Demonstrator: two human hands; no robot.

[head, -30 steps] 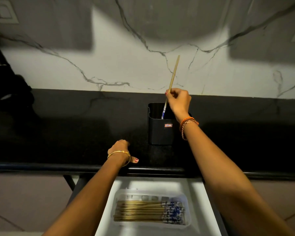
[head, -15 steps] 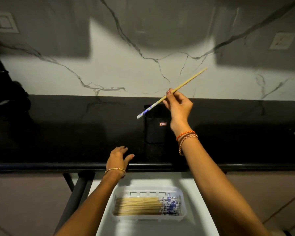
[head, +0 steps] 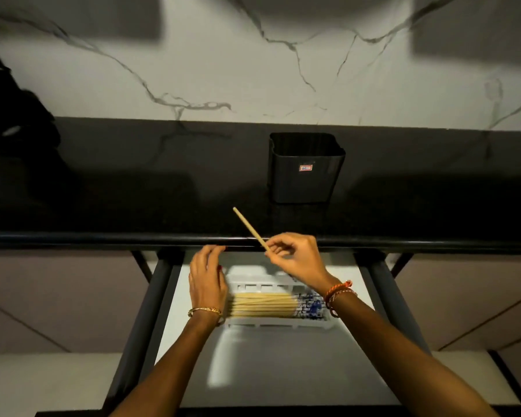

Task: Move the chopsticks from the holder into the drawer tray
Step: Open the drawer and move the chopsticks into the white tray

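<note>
The right hand (head: 295, 260) pinches one chopstick (head: 248, 228) in closed fingers, just above the tray (head: 278, 325). Many chopsticks (head: 262, 305) already lie there, beside the loosely open, empty left hand (head: 206, 273). The holder (head: 306, 168) beyond looks empty, so this seems the last one.

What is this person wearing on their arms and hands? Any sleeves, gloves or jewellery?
No gloves and no sleeves show: both forearms are bare as far as the picture reaches. The left hand has a thin gold bangle at the wrist. The right hand has an orange thread band and a beaded string bracelet at its wrist. No rings can be made out.
</note>
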